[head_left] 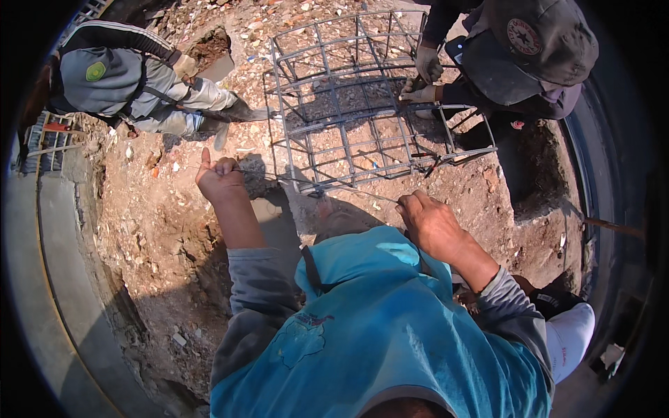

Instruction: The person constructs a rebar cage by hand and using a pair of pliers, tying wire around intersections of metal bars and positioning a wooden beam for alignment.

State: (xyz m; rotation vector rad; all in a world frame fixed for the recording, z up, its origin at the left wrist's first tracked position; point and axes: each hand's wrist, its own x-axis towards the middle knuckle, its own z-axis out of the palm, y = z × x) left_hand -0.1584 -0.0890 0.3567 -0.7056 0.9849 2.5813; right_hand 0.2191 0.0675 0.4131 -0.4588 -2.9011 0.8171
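Observation:
A thin wire stretches between my two hands, low across the near side of a steel rebar cage. My left hand is closed around its left part, thumb pointing up and fingers curled, and a short end sticks out to the left. At the other end, my right hand pinches the wire between thumb and fingertips. The cage lies on the rubble ground just beyond my hands, its bars crossing in a grid. Whether the wire touches the cage's near corner I cannot tell.
A gloved co-worker in a dark cap bends over the cage's right end. Another person in grey crouches at the left. A white cap shows at lower right. Dug pits open in the ground, and a concrete slab borders the left.

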